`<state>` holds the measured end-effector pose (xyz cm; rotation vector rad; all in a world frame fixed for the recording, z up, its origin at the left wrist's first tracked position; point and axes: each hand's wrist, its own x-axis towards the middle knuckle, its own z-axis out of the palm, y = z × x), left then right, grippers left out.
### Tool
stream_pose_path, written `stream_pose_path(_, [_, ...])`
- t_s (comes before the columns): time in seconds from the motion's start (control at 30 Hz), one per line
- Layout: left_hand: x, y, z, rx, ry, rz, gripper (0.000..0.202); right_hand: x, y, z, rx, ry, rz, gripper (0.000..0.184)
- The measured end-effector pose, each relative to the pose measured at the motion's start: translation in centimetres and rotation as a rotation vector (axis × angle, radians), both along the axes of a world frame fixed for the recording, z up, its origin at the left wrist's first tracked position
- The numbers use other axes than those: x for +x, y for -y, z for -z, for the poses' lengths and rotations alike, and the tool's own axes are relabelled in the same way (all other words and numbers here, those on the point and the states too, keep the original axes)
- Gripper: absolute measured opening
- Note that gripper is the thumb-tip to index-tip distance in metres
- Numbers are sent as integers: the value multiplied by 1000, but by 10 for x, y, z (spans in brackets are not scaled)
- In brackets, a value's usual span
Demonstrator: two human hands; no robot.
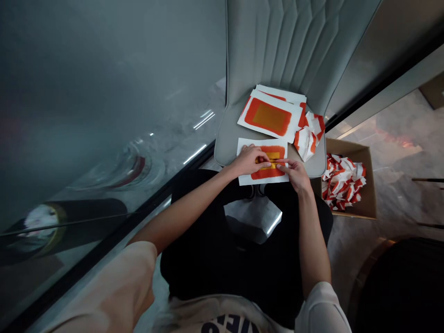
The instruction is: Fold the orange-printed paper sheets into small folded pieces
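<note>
A sheet of joss paper [245, 179], white with an orange-red block and a gold centre, lies at the front edge of the chair seat, partly over my knees. My left hand [250, 160] rests on its left side, fingers curled and pinching at the gold centre. From the right, my right hand [295, 173] pinches the same gold part, thumb and fingertips close together. Between the hands the gold area looks creased into a narrow ridge. My fingers partly cover the orange block. Just beyond, more flat joss paper sheets [270, 115] lie in an overlapping pile.
Crumpled or folded joss paper pieces [307, 141] sit at the seat's right side. The grey padded chair [277, 46] faces me. On the floor to its right, a cardboard box [370, 185] holds several folded red-and-white pieces. A glass panel [104, 92] stands on the left.
</note>
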<state>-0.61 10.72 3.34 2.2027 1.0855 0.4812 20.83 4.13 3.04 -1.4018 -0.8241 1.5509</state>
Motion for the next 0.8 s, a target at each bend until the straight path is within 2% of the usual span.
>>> stream_pose_path(0.13, [1,-2,4,-29,18,-25,18,-1,-2,-2,2,28,19,44])
stream_pose_path(0.33, [1,-3,5,-52,8,-31,16,3,-5,-2,-26,175,-54,51])
stream_pose_path(0.6, [1,-4,8,-26,2,-17,17,9,-7,0,120,472,-51,47])
stream_pose_path(0.8, [5,-1,5,-22,6,-38,18,11,-10,2,194,554,-73,44])
